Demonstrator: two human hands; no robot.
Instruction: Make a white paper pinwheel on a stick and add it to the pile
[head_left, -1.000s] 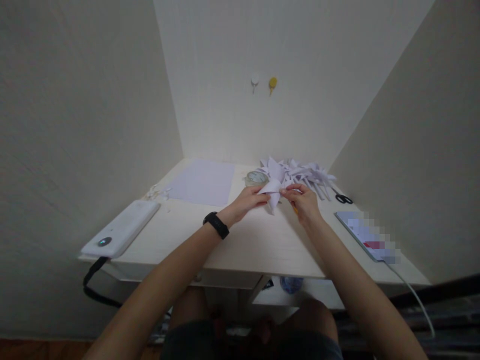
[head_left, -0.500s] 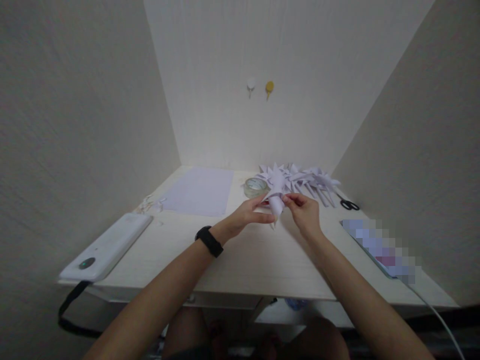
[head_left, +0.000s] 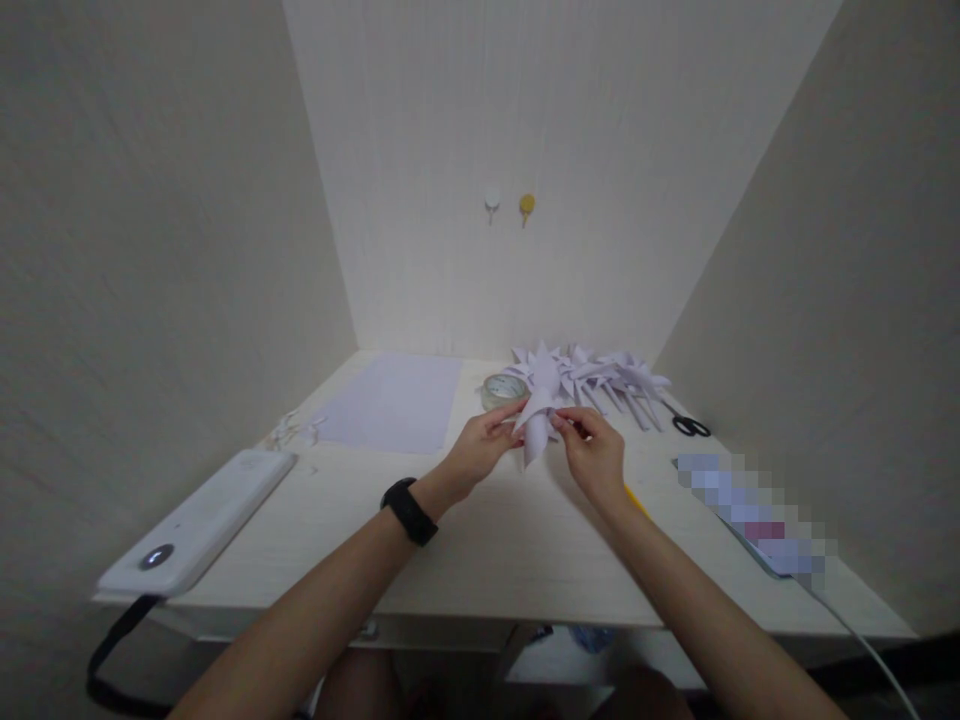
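Observation:
A folded white paper pinwheel [head_left: 535,432] with pointed, curled blades is held above the table between my two hands. My left hand [head_left: 480,446], with a black watch on its wrist, grips its left side. On the other side, my right hand [head_left: 597,456] pinches a paper edge near the middle with thumb and forefinger. The fingertips are partly hidden by the paper. Just behind lies a pile of similar paper pinwheels [head_left: 626,375], some with rolled paper sticks. A roll of clear tape [head_left: 493,398] sits behind my left fingers.
White paper sheets [head_left: 397,405] lie at the back left, with paper scraps [head_left: 289,430] beside them. Black-handled scissors [head_left: 691,428] and a blurred-screen phone [head_left: 757,515] on a cable are at right. A white device [head_left: 202,520] stands at left. Something yellow [head_left: 637,500] shows by my right wrist.
The pinwheel has turned in my hands, and a curled blade now points down toward me. A pencil-like tip seen under it before is out of sight. The yellow thing has come into view.

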